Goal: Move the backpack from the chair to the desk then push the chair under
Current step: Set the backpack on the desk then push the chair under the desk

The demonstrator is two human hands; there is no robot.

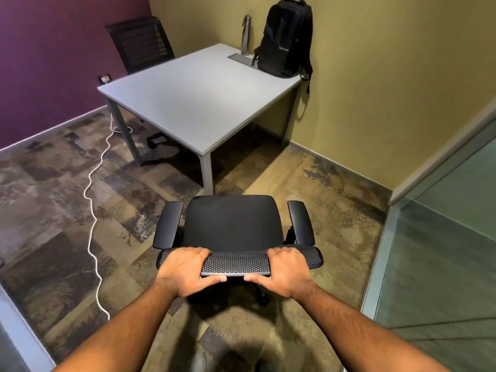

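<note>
A black backpack (285,40) stands upright on the far right corner of the grey desk (193,100), leaning against the yellow wall. A black office chair (233,224) with two armrests stands on the carpet just in front of the desk's near corner, its seat bare. My left hand (185,267) grips the left part of the chair's mesh backrest top. My right hand (281,267) grips the right part of that backrest top. Both thumbs are hooked under the rim nearest me.
A metal bottle (245,34) stands on the desk beside the backpack. A second black chair (142,41) sits behind the desk by the purple wall. A white cable (92,210) snakes over the carpet at left. A glass partition (440,264) runs along the right.
</note>
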